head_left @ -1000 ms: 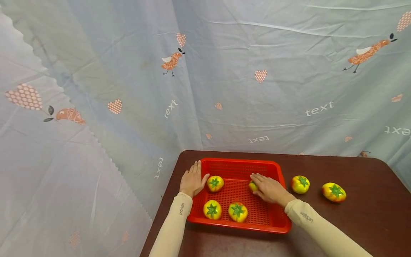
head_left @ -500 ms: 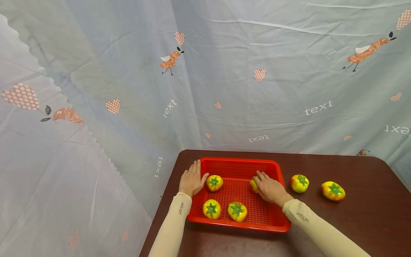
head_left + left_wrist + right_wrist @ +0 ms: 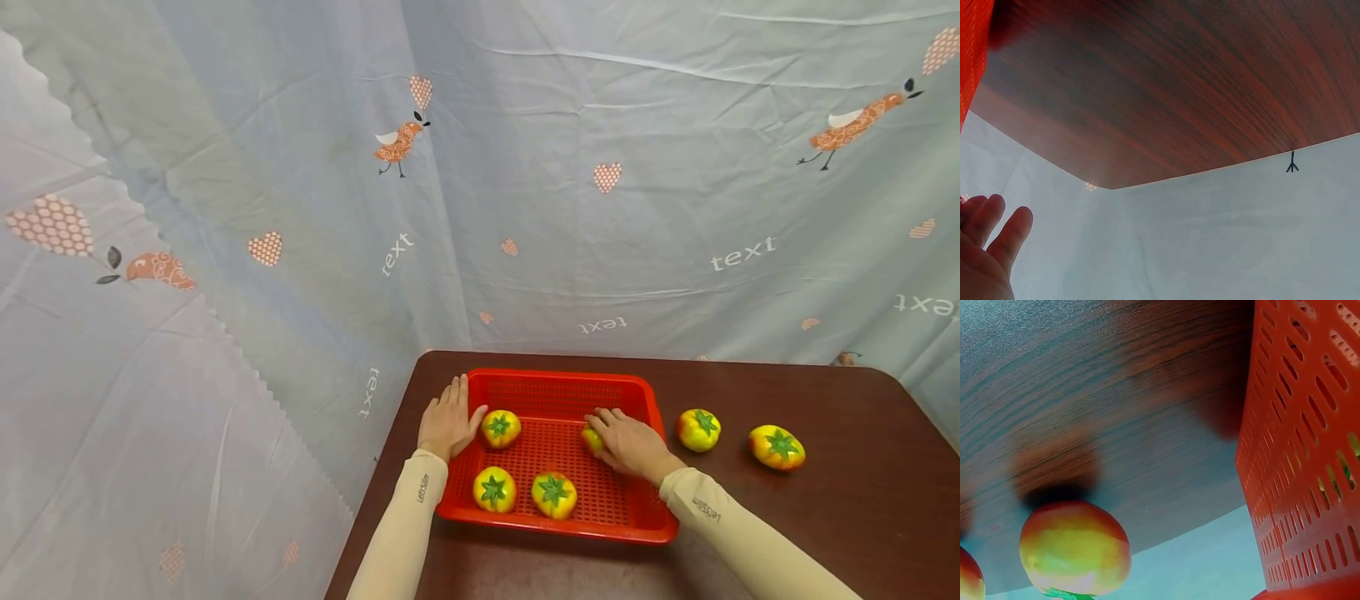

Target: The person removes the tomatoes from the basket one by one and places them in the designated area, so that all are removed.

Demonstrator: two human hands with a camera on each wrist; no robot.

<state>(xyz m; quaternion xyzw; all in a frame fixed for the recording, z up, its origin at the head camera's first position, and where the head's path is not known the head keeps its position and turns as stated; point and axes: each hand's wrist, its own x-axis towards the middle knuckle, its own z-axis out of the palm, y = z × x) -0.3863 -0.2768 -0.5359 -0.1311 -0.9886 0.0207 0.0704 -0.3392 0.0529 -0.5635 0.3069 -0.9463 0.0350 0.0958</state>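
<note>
My left hand (image 3: 446, 425) lies along the left rim of a red perforated plastic basket (image 3: 555, 530), fingers straight and thumb stretched toward a yellow-red tomato with a green star-shaped top (image 3: 501, 428). Some of its fingertips (image 3: 1013, 234) show at the lower left of the left wrist view. Inside the basket's right half, my right hand (image 3: 630, 443) grips another tomato (image 3: 592, 439), mostly covered by the fingers. Two more tomatoes, a left one (image 3: 495, 489) and a right one (image 3: 554, 495), sit along the basket's near side. The right wrist view does not show the right hand.
Right of the basket, a rounder tomato (image 3: 698, 430) and a longer one (image 3: 777, 447) lie on the dark brown table (image 3: 847, 517). A patterned grey-blue curtain (image 3: 540, 208) hangs behind and to the left. The basket's side wall (image 3: 1300, 456) rises close by the right wrist.
The right hand's fingers have bent slightly more over the tomato, which stays in nearly the same spot. My left hand and the other tomatoes hold their places.
</note>
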